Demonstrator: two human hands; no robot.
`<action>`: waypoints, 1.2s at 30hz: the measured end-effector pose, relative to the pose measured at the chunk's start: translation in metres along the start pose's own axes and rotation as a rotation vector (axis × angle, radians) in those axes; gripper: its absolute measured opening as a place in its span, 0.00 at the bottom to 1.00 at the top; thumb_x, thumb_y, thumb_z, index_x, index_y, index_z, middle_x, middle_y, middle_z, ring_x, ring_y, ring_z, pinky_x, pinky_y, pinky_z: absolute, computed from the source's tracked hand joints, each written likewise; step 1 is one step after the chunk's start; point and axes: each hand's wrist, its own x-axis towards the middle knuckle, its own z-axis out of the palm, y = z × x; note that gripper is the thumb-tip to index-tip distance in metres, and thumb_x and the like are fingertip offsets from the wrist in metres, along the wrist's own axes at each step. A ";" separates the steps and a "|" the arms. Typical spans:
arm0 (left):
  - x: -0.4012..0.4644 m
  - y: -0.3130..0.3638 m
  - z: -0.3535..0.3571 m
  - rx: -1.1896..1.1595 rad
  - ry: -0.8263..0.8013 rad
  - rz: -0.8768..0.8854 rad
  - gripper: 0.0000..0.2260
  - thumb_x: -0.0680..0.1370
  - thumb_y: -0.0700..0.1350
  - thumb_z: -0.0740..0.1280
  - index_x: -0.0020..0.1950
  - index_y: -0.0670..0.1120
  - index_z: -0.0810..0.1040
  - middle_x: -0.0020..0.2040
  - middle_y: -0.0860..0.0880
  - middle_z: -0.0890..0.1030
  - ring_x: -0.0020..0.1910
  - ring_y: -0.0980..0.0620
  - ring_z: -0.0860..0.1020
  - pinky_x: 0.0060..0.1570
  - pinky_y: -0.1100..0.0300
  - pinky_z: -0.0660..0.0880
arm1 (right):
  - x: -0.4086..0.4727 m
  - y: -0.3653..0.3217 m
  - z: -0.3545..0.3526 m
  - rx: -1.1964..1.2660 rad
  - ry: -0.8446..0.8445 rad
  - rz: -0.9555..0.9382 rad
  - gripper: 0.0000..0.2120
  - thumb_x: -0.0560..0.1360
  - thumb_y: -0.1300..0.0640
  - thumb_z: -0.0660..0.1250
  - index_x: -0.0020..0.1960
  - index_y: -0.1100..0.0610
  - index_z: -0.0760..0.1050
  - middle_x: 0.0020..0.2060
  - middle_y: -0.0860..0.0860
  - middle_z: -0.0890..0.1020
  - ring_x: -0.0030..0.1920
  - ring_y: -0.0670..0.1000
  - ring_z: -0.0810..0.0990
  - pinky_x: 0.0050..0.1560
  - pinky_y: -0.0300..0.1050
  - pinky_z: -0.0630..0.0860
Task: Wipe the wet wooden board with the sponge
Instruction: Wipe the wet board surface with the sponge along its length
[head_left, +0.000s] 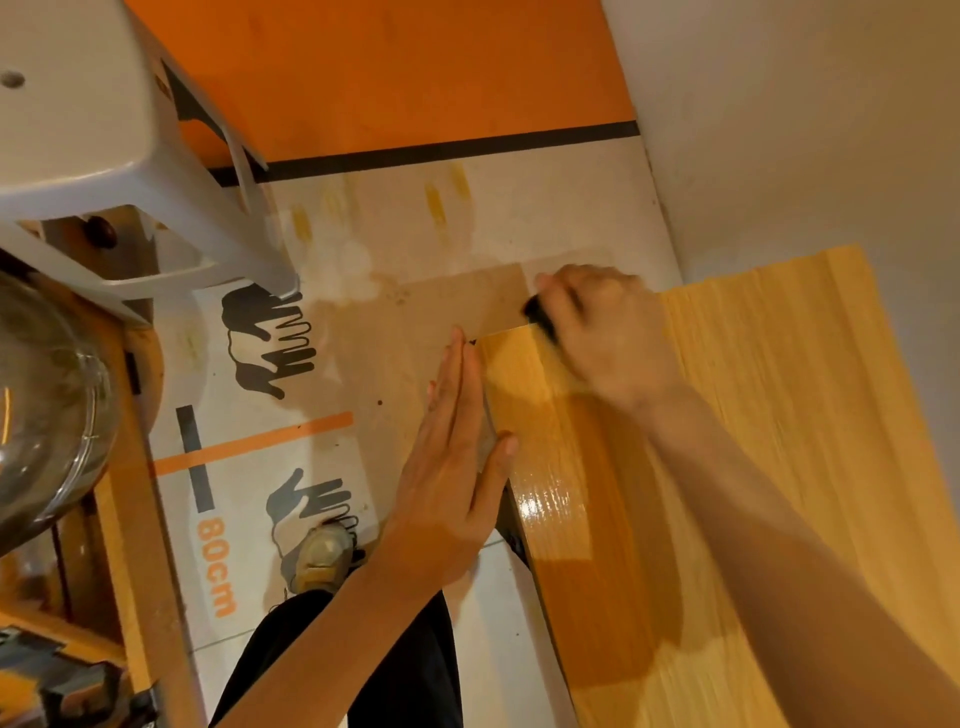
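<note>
At the centre right of the frame: a glossy, pale yellow wooden board (727, 467) is seen, its far corner reaching the middle of the picture.
Sponge: a small dark sponge (537, 312) is gripped by the right hand (613, 338) at the board's far corner; the fingers are curled around it.
Left hand (452, 467): laid flat against the board's left edge, fingers straight and together.
Wetness: a shiny patch is shown near the left edge, lower centre.
Risk: the sponge may be carried off the corner, so water could be pushed onto the printed floor mat (249, 441) below.
Risk: the board may be shifted if the bracing hand slips on the wet edge.
</note>
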 end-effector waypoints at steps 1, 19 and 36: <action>-0.001 0.000 0.000 0.012 -0.002 -0.009 0.31 0.85 0.52 0.54 0.83 0.47 0.41 0.84 0.54 0.40 0.82 0.55 0.43 0.81 0.53 0.46 | -0.002 -0.018 0.011 0.003 0.002 -0.046 0.15 0.77 0.52 0.60 0.41 0.61 0.79 0.38 0.57 0.83 0.40 0.60 0.80 0.43 0.51 0.73; 0.000 0.009 -0.005 0.055 -0.020 -0.070 0.32 0.84 0.59 0.52 0.82 0.52 0.40 0.83 0.57 0.40 0.82 0.56 0.43 0.79 0.39 0.52 | 0.004 0.065 -0.023 -0.050 0.116 0.132 0.20 0.81 0.49 0.56 0.43 0.62 0.79 0.40 0.59 0.83 0.42 0.61 0.78 0.53 0.52 0.71; 0.016 0.007 -0.015 0.490 -0.088 0.044 0.33 0.85 0.57 0.50 0.83 0.39 0.46 0.84 0.45 0.43 0.83 0.47 0.46 0.74 0.34 0.60 | 0.007 0.207 -0.073 -0.132 0.054 0.114 0.22 0.81 0.42 0.54 0.55 0.58 0.75 0.52 0.56 0.80 0.57 0.58 0.76 0.74 0.58 0.49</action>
